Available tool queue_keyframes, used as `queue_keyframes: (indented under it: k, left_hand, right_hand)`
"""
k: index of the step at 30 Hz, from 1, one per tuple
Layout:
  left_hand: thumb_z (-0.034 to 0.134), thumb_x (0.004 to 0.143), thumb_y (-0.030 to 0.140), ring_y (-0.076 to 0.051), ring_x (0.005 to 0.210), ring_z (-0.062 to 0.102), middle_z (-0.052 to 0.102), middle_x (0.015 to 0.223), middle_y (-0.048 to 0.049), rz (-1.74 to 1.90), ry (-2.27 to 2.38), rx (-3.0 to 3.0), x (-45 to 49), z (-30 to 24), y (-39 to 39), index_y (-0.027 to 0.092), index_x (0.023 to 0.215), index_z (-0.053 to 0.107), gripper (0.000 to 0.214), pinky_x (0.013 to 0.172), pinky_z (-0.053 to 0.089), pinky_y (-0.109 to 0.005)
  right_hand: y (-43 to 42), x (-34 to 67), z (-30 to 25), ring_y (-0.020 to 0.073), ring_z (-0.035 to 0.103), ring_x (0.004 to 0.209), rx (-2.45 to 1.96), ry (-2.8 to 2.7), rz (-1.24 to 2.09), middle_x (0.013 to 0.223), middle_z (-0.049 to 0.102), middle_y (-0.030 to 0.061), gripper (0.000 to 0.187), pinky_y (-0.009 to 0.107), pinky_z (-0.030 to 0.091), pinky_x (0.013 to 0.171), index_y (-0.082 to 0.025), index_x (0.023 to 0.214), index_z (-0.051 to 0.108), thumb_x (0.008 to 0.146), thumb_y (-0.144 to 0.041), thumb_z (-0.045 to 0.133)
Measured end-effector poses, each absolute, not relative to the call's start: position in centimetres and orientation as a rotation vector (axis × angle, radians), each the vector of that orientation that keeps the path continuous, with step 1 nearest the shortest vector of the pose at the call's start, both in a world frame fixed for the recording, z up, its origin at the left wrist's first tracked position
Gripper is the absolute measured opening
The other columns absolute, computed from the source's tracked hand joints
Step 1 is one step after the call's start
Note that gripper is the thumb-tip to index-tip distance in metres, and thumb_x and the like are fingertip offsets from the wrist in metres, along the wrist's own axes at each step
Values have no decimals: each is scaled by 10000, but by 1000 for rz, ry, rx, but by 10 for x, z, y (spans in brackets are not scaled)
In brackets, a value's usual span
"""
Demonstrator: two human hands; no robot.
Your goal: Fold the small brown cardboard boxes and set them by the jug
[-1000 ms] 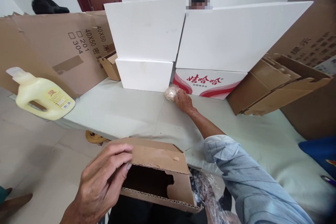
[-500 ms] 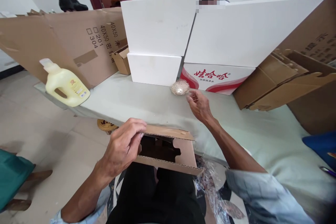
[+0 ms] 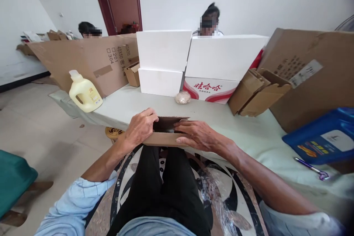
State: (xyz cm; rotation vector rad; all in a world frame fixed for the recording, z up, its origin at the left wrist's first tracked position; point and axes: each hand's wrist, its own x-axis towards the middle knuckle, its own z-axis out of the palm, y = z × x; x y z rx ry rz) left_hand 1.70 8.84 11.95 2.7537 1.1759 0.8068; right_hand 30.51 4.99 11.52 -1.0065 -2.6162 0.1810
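Note:
A small brown cardboard box (image 3: 163, 138) rests on my lap at the table's near edge. My left hand (image 3: 141, 127) grips its left end with fingers curled over the rim. My right hand (image 3: 197, 136) lies on its right side, fingers stretched along the flap and wrapped round the edge. A small plastic-wrapped ball (image 3: 183, 97) sits alone on the pale table cover (image 3: 132, 105), in front of a red-and-white printed carton (image 3: 207, 87).
A yellow jug (image 3: 84, 92) stands at the table's left corner. White foam boxes (image 3: 163, 59), folded cardboard cartons (image 3: 257, 92) and a big carton (image 3: 318, 70) line the back. A blue container (image 3: 326, 140) and a pen (image 3: 311, 168) lie right. Two people sit behind.
My right hand let go of the wrapped ball, drew back and came to the cardboard box. The box now sits lower and flatter, held by both hands. My view rose.

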Motion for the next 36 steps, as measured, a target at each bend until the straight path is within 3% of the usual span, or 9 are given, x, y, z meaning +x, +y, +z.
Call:
queue_keyframes:
  k: [4,8,13,16,20,25,28,32,36]
  left_hand:
    - [538,996,144,-323,1242,613,653,1381,-143,308,1371,3037,6,125,79,258,1185,782,329,943,550,-448]
    - [593,944,192,-361,1276,573,586,1446,-150,-23,1323,3073,-1,129,75,323,1329,755,438,997,516,-524]
    - [632,858,149,-332,1136,610,606,1337,-134,-251,1227,3069,1,147,84,316,1282,767,476,911,513,-457]
    - [757,756,206,-308,1074,621,591,1329,-110,-345,1085,3012,-6,158,98,312,1336,711,591,805,501,-367]
    - [893,682,341,-271,1024,639,563,1360,-76,-199,902,2949,-20,158,112,287,1277,652,645,693,446,-293]
    - [871,720,258,-210,898,614,588,1328,-62,256,874,2913,-33,133,116,255,1079,581,462,680,446,-286]
    - [884,751,258,-235,1002,644,602,1371,-91,490,825,2839,-40,113,118,248,1054,558,446,810,520,-318]
    - [953,765,365,-273,1167,657,623,1392,-137,748,729,2679,-48,88,122,238,1015,528,509,937,553,-352]
    - [933,797,359,-290,1279,641,621,1433,-170,883,694,2555,-50,77,121,236,982,516,472,950,564,-356]
  right_hand:
    - [61,302,98,292,708,1051,-1082,-2771,-73,1217,742,148,447,335,507,765,-177,1224,747,1091,-590,641]
    - [57,295,89,264,658,933,-1089,-2817,-271,1188,716,141,483,315,381,643,-173,1049,751,1014,-655,739]
    - [55,290,93,245,619,867,-1144,-2853,-299,1095,692,117,504,327,314,616,-168,954,737,967,-668,797]
    - [53,294,93,231,603,858,-1134,-2798,-304,1104,670,107,484,326,298,609,-174,962,717,968,-649,806]
    - [49,304,85,229,585,857,-1052,-2603,-271,1091,631,102,541,325,334,633,-190,935,662,1025,-723,688]
    - [38,321,82,224,542,823,-963,-2282,-42,1075,569,85,610,341,451,704,-202,1118,647,1023,-803,603]
    - [30,330,76,232,573,865,-994,-2101,168,1136,573,82,549,353,505,746,-238,1233,653,1008,-736,699]
    - [25,332,57,285,603,1004,-1026,-1865,174,1112,602,72,530,407,519,882,-258,1218,684,1004,-742,700]
    - [26,327,42,286,608,1037,-1070,-1678,194,1145,617,81,516,381,525,835,-252,1191,706,986,-726,720]
